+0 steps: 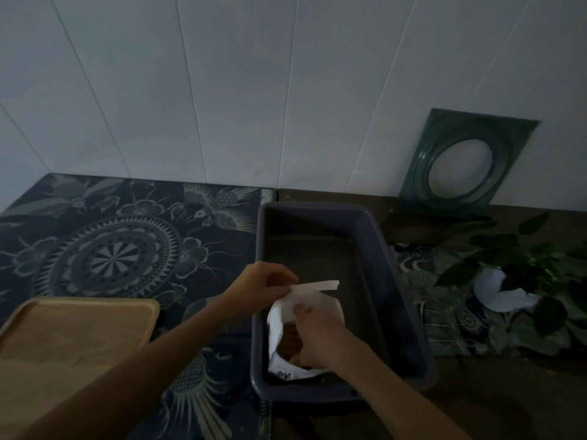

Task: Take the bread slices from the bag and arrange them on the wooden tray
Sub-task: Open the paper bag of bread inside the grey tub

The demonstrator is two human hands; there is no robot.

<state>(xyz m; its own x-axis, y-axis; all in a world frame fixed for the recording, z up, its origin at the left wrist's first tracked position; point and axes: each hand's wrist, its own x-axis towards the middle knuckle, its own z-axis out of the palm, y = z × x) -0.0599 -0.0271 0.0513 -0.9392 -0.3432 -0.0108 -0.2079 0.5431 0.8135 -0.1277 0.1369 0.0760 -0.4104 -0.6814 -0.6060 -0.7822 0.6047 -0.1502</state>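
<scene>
Nothing is on the wooden tray yet: the left hand pinches the white bread bag open inside the grey tub, right hand closing on a slice just below that pinch

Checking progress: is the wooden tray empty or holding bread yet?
Empty: the tray shows bare wood as far as visible; bread sits in the bag.

One bag, one tray, one bin, two hands.
</scene>
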